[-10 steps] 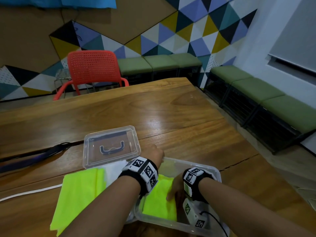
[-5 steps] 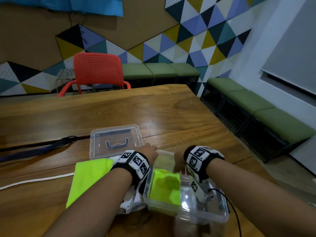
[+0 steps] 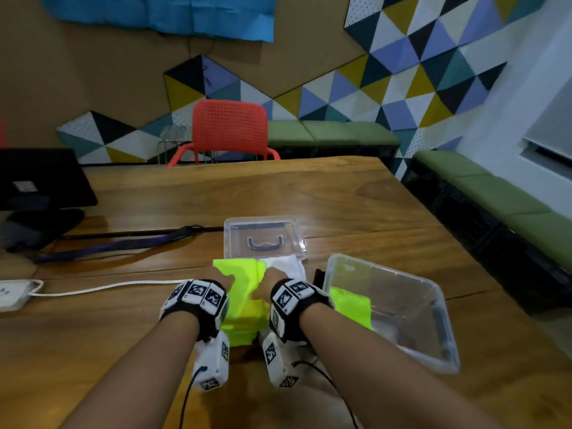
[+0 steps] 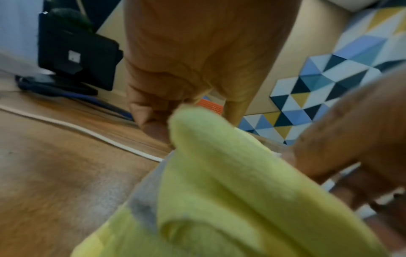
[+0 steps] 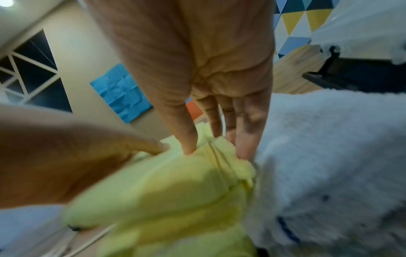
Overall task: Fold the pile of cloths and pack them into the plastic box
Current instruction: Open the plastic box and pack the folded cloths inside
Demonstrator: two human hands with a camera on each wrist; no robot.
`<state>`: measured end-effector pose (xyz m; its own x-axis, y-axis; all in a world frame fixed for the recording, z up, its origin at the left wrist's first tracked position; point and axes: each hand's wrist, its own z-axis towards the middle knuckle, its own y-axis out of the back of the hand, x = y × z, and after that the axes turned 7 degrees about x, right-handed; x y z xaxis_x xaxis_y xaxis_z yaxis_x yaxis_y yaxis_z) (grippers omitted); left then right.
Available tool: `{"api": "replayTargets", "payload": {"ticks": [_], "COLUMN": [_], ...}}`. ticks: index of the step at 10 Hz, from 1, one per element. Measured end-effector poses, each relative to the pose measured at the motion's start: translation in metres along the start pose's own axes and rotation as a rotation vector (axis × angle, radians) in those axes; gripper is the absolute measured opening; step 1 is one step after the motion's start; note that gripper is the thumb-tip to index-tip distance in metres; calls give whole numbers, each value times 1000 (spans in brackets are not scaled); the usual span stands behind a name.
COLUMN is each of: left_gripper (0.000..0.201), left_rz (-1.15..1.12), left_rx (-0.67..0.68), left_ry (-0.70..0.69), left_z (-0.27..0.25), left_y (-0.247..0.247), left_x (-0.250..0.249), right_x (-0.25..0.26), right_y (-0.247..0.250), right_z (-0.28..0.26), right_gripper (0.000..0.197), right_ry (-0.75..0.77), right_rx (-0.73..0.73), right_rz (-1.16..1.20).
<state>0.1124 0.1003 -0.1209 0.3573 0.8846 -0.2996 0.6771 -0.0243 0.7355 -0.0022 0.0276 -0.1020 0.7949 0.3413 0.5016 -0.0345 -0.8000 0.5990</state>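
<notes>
A neon yellow cloth (image 3: 244, 292) lies on a small pile in front of me, with a white cloth (image 3: 289, 264) under it at the right. My left hand (image 3: 227, 280) pinches its left part, where a raised fold (image 4: 197, 139) sits between curled fingers and thumb. My right hand (image 3: 263, 284) pinches a ridge of the same cloth (image 5: 197, 173) between thumb and fingers, beside the white cloth (image 5: 329, 156). The clear plastic box (image 3: 433, 308) stands to the right of both hands, open, with one folded yellow cloth (image 3: 351, 308) inside.
The box's clear lid (image 3: 264, 239) lies behind the pile. A white cable (image 3: 102, 286), a power strip (image 3: 12, 294) and a dark strap (image 3: 123, 243) cross the wooden table (image 3: 309, 193) at left, with a black monitor (image 3: 40, 181). Behind stand a red chair (image 3: 229, 131) and green benches (image 3: 495, 193).
Both hands have left the plastic box and moved left onto the cloth pile, taking hold of the top yellow cloth. The box now stands to their right.
</notes>
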Motion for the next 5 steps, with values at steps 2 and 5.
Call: {"api": "replayTargets", "payload": {"ticks": [2,5], "left_gripper": [53,52], "left_rz": [-286,-272], "left_rx": [-6,-67], "left_ry": [-154,-227], "left_z": [25,-5], "left_y": [-14,11], "left_x": [6,-23], "right_x": [-7,-9], "right_y": [-18,13], "right_z": [7,10], "right_gripper": [49,36], "right_ry": [-9,23], "right_rx": [-63,-3], "right_rz": [18,89]}}
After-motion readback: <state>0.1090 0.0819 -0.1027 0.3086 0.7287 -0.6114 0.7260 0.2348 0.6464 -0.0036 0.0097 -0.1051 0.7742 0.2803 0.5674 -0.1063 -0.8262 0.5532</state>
